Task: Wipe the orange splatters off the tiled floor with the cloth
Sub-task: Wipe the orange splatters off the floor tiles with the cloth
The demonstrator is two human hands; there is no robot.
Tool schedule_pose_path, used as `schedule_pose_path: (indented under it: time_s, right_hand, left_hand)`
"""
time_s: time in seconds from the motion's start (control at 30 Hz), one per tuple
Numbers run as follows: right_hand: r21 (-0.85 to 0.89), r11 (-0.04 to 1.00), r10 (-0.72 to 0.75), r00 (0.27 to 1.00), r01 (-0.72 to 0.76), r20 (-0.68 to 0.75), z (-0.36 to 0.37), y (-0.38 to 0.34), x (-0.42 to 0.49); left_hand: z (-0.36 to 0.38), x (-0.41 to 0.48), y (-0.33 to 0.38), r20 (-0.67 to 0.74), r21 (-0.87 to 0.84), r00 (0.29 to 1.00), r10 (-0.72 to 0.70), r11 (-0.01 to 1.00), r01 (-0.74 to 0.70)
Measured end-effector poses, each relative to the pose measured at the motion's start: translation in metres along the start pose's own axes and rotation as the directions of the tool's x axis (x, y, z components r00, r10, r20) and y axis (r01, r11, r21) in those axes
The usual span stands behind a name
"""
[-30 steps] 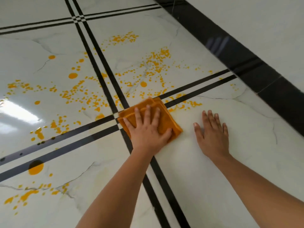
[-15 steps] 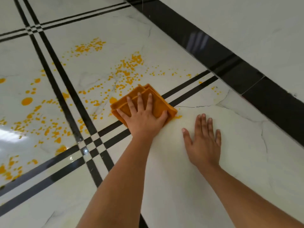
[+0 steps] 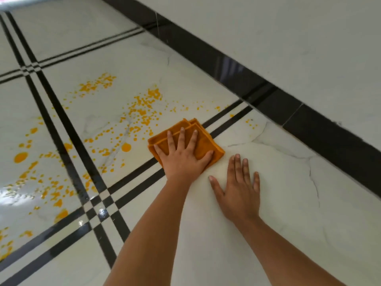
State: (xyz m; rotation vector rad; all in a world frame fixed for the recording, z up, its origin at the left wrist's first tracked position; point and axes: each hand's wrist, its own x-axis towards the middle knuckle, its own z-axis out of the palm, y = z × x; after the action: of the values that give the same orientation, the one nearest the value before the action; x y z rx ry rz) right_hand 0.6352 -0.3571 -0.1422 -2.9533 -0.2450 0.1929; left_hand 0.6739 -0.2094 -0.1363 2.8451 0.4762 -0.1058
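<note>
white tiled floor point(image 3: 278, 182) with many orange splatters point(image 3: 144, 108) at our ten o'clock. one folded cloth point(image 3: 206, 145) under our left hand point(image 3: 183, 159), fingers splayed flat; right hand point(image 3: 239, 188) flat, empty.

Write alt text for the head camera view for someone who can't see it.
A person's left hand presses a folded orange cloth flat on a glossy white tiled floor, while the right hand rests open beside it. Orange splatters cover the tiles to the left.
</note>
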Motion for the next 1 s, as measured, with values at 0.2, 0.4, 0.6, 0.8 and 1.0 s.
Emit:
schedule_pose_path:
  time_s: [0.2, 0.4, 0.6, 0.8, 1.0]
  right_hand:
    - [-0.085, 0.996, -0.024, 0.999, 0.026, 0.023, -0.024, 0.067, 0.037]
    - [-0.055, 0.998, -0.021, 1.000, 0.020, -0.023, -0.018, 0.082, 0.047]
    - [-0.004, 1.000, -0.021, 0.996, 0.021, -0.088, -0.015, 0.083, 0.047]
    - [-0.046, 0.999, 0.018, 0.995, -0.023, -0.103, -0.011, 0.083, 0.050]
    - [-0.090, 0.995, 0.029, 0.993, -0.039, -0.119, -0.010, 0.082, 0.051]
  left_hand:
    - [0.013, -0.031, 0.009, 0.011, 0.083, 0.995, 0.098, 0.992, -0.099]
    - [0.014, 0.022, 0.049, 0.022, 0.020, 0.999, 0.042, 0.999, -0.043]
    - [0.018, 0.057, 0.076, 0.068, 0.092, 0.975, 0.210, 0.972, -0.216]
    - [0.028, 0.079, 0.117, 0.082, 0.089, 0.954, 0.287, 0.952, -0.294]
    - [0.026, 0.096, 0.135, 0.080, 0.001, 0.992, 0.099, 0.995, -0.099]
